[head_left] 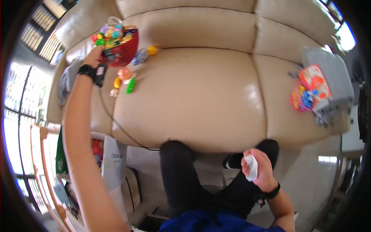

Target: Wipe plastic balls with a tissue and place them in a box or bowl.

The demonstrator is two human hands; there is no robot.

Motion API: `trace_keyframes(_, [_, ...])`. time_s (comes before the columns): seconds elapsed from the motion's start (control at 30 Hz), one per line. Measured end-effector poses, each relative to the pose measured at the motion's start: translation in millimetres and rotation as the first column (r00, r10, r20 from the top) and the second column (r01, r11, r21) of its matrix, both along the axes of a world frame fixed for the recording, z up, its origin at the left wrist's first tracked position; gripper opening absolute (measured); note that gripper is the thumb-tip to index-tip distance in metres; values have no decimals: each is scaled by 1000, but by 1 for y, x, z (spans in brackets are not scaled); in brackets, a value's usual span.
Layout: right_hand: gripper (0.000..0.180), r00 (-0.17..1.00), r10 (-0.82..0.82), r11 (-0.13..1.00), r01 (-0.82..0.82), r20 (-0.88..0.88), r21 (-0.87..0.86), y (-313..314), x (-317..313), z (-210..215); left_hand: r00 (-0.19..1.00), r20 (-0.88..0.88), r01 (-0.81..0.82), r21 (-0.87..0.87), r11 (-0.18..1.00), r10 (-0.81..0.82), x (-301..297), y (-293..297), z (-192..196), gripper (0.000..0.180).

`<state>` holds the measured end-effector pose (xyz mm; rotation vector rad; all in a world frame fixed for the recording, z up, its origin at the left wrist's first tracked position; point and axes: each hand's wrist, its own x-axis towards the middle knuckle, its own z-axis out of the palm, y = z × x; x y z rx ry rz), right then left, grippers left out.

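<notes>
Beige sofa [201, 89], left hand [94, 57] gripping upright red toy bag [119, 46], mouth upward, right hand [258, 170] closed around white cloth [252, 166]

Red toy-filled bag [119, 46] (held aloft); crumpled white cloth [252, 166]

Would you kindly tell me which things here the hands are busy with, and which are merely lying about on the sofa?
In hand:
left hand holding red toy-filled container
right hand clutching white wad

Lying about:
loose small toys
colourful packages
grey bag
cable
</notes>
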<state>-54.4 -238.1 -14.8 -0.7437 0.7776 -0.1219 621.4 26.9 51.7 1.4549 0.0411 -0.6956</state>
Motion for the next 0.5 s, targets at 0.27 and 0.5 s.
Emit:
trace_keyframes(0.27, [26,987,21,992,-1,156,-125,-77,4,6,908,85,419,-208,884,-410,-126,-66,47,51])
trace_keyframes(0.5, [32,995,-13,847,63,97,-528,-130,-7,12,798,-168,558,-156,815,-578,-272,-207,19,39])
